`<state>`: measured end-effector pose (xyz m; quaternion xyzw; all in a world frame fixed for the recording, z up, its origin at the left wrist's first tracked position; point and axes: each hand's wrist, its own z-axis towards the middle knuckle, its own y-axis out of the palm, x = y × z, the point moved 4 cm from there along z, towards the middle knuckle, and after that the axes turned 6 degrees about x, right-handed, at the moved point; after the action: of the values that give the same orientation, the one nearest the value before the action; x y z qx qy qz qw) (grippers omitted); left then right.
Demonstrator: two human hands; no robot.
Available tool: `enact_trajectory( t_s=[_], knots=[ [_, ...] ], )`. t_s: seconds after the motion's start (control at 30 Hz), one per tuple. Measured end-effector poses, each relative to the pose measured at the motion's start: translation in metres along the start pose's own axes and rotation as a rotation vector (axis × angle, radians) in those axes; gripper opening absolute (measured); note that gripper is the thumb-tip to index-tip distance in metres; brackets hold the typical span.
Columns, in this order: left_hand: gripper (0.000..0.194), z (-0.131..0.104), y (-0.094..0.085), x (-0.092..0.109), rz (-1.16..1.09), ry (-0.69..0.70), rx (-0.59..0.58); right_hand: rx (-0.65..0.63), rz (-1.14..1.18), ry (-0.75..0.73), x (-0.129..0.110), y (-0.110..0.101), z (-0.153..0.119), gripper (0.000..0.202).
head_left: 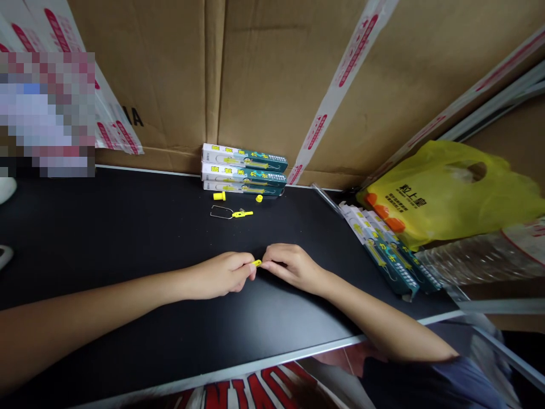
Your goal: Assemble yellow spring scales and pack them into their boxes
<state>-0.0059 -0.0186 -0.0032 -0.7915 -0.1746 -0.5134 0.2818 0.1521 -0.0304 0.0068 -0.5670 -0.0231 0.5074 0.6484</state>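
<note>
The small yellow piece (257, 263) is pinched in the fingers of the left hand (225, 276), above the black bench (162, 238), one end poking out towards 3 o'clock. There the right hand (296, 267) has its fingers drawn narrow; whether they grip it, I cannot tell. From the piece, a wire-looped yellow part (240, 215) lies at 11 o'clock, stacked boxes (244, 177) at 12.

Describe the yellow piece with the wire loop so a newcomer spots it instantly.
On the black tabletop, find the stack of white-and-teal cardboard boxes at the back. Two small yellow plastic parts lie in front; nearer the camera is the slim yellow plastic piece. Unlike them, it carries a long metal wire loop.
</note>
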Motion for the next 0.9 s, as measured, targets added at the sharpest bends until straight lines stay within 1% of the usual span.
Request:
enact_trajectory(
  t_s=[0.07, 0.13, 0.33, 0.6, 0.9],
  knots=[
    [0.027, 0.0009, 0.0008, -0.0010, -0.044, -0.054, -0.021, -0.065, -0.029, -0.016, -0.0008, -0.0002, -0.0001, 0.022],
    [0.026, 0.0010, 0.0013, -0.0003, -0.067, -0.082, -0.035, -0.101, -0.052, -0.028, -0.0016, -0.0010, -0.0003, 0.020],
    [0.026, 0.0004, 0.0013, -0.0001, -0.067, -0.071, -0.023, -0.145, -0.070, -0.020, -0.0047, -0.0026, -0.0006, 0.023],
    [0.030, 0.0006, 0.0010, 0.0015, -0.002, 0.029, -0.014, -0.146, -0.169, -0.060, -0.0090, -0.0002, -0.0005, 0.031],
    [0.031, 0.0022, 0.0019, -0.0019, 0.017, 0.020, -0.007, -0.117, -0.230, -0.091, -0.0076, 0.0032, -0.0008, 0.032]
  ],
)
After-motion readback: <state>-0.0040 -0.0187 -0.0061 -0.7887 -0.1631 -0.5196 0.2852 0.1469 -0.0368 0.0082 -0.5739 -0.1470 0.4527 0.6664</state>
